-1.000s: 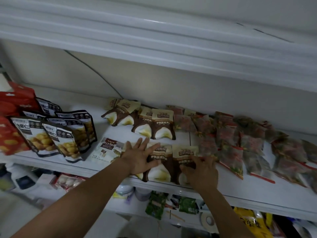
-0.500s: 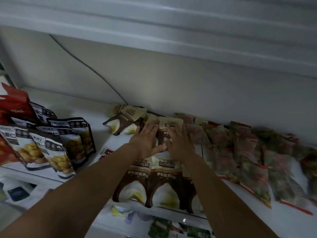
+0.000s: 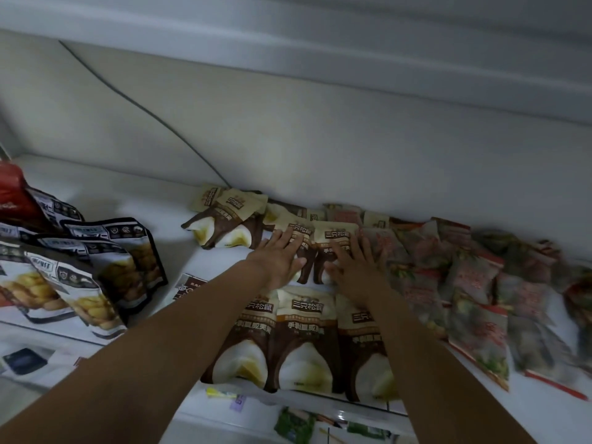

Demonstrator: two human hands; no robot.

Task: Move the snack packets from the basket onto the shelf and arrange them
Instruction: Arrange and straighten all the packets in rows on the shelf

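Brown-and-cream snack packets lie on the white shelf [image 3: 134, 203]. A back row [image 3: 333, 238] runs along the wall, and three more packets form a front row [image 3: 304, 334] at the shelf's edge. My left hand [image 3: 280, 256] lies flat, fingers straight, on a back-row packet. My right hand [image 3: 355, 265] presses flat on the packet next to it, fingers spread. Two tilted packets [image 3: 224, 224] sit to the left of my hands. No basket is in view.
Black-and-white pouches with yellow contents [image 3: 93, 274] stand at the left, beside a red bag [image 3: 14, 193]. Red-and-clear packets [image 3: 474, 283] cover the shelf's right part. A small flat packet [image 3: 189, 285] lies under my left forearm. A lower shelf [image 3: 288, 424] holds mixed items.
Both hands left the front-row packets a second ago and reached to the back row, where they stay pressed flat. The view has moved closer to the shelf.
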